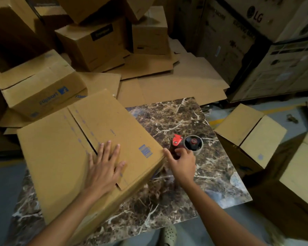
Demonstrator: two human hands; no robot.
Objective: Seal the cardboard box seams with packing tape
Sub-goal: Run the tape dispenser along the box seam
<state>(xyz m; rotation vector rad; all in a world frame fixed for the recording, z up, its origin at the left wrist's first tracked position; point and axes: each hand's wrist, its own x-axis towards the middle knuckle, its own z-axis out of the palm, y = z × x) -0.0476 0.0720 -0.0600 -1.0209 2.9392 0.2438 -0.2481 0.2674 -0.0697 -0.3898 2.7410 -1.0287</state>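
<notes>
Left hand [103,167] flat on cardboard box [60,157], fingers [108,148] spread apart, pressing top flaps just right of the open center seam [82,132]. Box sits on left part of marbled surface [212,167]. Right hand [182,163], near box's right corner, fingers curled around tape dispenser [187,144] w/ red blade guard, resting on surface just right of box.

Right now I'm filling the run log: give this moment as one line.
left hand: flat on brown cardboard box | right hand: gripping red tape dispenser on marble slab | centre seam: no tape visible
</notes>
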